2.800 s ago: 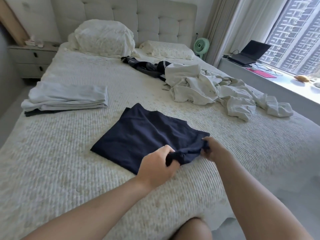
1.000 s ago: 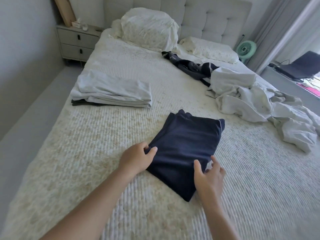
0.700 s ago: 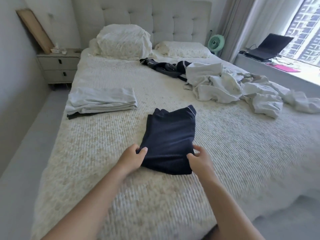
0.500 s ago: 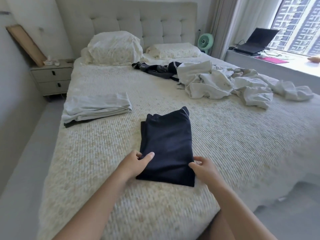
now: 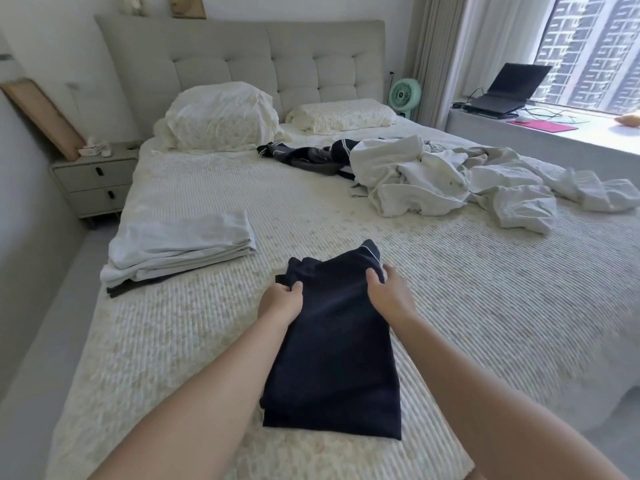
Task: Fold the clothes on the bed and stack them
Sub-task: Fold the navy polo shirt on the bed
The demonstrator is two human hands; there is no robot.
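Daylight is pouring through the window (image 5: 588,53) far right, lighting the tufted headboard (image 5: 242,60) and nightstand (image 5: 95,183) beyond.

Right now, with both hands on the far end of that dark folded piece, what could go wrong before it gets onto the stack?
Two risks, judging from this view. The left hand and right hand pinch only the far end of the dark garment, so lifting it may let the near layers droop and the fold open. The stack lies off to the left near the bed edge; a sideways drop could push it crooked or toward the floor.
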